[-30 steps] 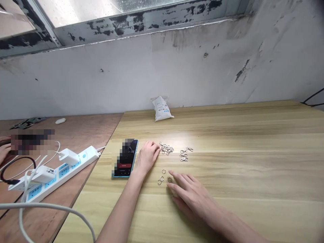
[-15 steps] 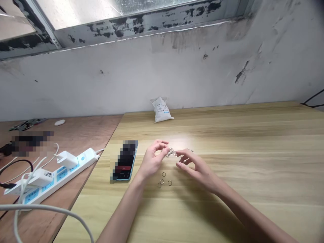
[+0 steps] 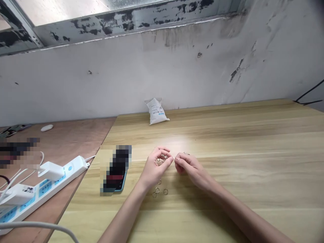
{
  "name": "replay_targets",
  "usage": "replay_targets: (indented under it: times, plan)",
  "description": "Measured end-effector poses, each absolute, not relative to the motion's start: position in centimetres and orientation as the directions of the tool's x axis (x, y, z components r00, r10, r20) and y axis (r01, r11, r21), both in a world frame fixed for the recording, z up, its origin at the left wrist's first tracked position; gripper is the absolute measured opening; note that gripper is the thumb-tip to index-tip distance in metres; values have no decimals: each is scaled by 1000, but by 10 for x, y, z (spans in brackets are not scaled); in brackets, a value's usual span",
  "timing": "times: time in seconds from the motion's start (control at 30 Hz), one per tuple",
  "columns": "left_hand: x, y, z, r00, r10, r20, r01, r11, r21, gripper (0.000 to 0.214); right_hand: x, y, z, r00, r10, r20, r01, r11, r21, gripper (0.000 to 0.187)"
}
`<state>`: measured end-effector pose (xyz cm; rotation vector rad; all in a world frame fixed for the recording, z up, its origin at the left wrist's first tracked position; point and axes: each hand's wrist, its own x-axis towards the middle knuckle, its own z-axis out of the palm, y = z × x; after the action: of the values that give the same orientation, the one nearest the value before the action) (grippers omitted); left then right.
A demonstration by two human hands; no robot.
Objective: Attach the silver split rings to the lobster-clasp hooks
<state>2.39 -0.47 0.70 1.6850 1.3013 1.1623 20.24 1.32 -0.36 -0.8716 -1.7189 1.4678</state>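
My left hand [image 3: 156, 167] is closed in a pinch, thumb against forefinger, over the table. Small shiny metal pieces [image 3: 162, 158] show between its curled fingers; whether they are held or lie behind cannot be told. My right hand [image 3: 190, 166] is closed too, its thumb pressed on the bent forefinger, with the fingertips nearly meeting the left ones. A tiny pale bit shows between the two pinches, too small to name. Beyond the right knuckles lie more small metal pieces [image 3: 186, 153], partly hidden. Several loose metal rings [image 3: 165, 191] lie on the table nearer me, below the left hand.
A phone [image 3: 117, 172] lies left of my left arm. A white labelled packet [image 3: 157, 113] stands near the wall. On the brown table [image 3: 83, 135] at left are a white power strip [image 3: 73, 166] with chargers and a cable [image 3: 37, 224].
My right hand has gone from loosely spread fingers to a closed pinch and come up against the left fingertips. The silvery cluster at the left fingertips is no longer plainly visible. The view has shifted slightly.
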Motion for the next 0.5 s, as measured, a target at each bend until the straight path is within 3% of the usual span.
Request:
replay_targets:
  times: [0.1,0.2,0.3,0.5]
  plan:
    - [17,-7,5,276,822,498,561,-558,611,14,203,10,-6,-619,784,-33,16,-30,-999,41]
    - [15,-10,5,397,662,636,638,-697,327,18,203,7,-6,-664,736,-131,-33,-203,-979,37]
    - [17,-11,6,411,599,688,658,-717,230,19,206,6,-4,-672,714,-199,-33,-297,-954,36]
    - [20,-15,6,474,554,685,635,-754,170,20,215,10,0,-736,576,-356,72,-456,-887,30]
